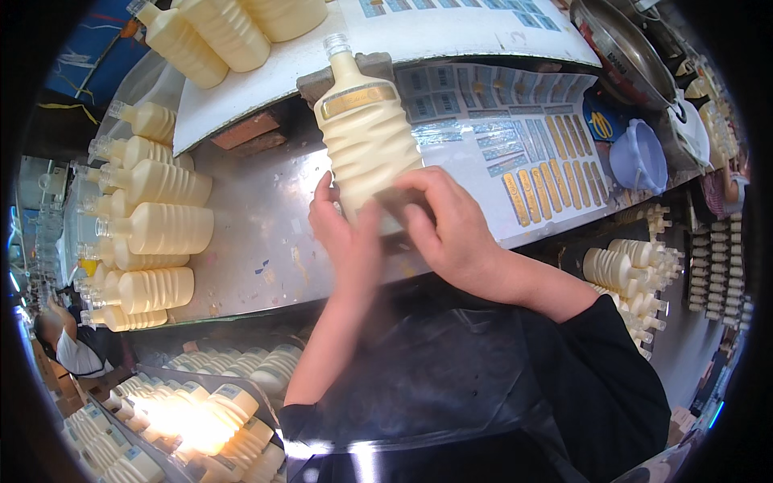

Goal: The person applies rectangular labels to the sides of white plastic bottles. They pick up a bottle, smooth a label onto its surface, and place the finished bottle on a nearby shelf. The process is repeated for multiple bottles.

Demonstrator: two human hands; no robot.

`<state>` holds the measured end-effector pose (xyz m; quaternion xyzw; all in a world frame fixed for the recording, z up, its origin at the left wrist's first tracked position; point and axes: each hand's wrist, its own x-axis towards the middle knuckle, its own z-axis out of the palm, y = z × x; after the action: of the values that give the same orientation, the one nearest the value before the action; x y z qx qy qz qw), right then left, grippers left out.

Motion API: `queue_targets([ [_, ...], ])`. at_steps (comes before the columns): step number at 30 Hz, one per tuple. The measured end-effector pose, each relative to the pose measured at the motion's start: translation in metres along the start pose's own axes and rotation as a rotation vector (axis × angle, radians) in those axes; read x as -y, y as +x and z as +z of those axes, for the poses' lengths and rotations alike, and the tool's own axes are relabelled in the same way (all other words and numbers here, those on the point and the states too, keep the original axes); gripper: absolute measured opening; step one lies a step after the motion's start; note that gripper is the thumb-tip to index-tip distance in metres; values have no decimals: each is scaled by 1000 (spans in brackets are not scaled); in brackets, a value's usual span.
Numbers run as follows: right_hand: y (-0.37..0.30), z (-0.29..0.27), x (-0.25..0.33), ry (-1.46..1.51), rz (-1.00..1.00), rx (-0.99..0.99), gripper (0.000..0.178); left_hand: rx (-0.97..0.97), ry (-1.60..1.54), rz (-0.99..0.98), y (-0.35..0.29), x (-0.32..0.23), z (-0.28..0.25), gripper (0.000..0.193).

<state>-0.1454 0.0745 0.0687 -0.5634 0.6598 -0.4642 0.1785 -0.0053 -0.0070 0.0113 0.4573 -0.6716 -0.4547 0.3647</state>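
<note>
A cream plastic bottle (366,145) with wavy ridges, a clear threaded neck and a gold label (358,100) below its shoulder lies tilted before me, its neck pointing away. My left hand (346,237), partly blurred, grips the lower left side, with the thumb across the front. My right hand (451,229) holds the lower right side, its fingers curled over the front near the base. The fingers cover much of the bottle's lower end. Right of the bottle lies a sheet of gold labels (555,189) in rows, with blue label strips (503,145) beside them.
Cream bottles (169,221) are stacked on their sides at the left of the metal table (266,241). Bricks (250,133) support a white raised board (451,36). A lavender bucket (638,157) stands right. More bottles (233,410) fill crates lower left; another person (80,346) is far left.
</note>
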Motion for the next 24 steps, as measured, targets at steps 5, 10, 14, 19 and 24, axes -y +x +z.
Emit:
queue_targets([
  [5,-14,-7,-34,64,90,-189,29,-29,-192,47,-3,21,9,63],
  [10,-15,-11,-28,316,210,-185,25,-15,-474,-8,-1,25,11,63],
  [14,-5,0,7,79,-118,3,24,-75,-160,45,-4,7,8,66],
  [19,-16,-1,-22,108,47,-157,23,-38,32,49,-8,15,9,65],
  [24,-28,6,-55,211,195,-265,22,-10,-95,40,-9,23,8,60],
])
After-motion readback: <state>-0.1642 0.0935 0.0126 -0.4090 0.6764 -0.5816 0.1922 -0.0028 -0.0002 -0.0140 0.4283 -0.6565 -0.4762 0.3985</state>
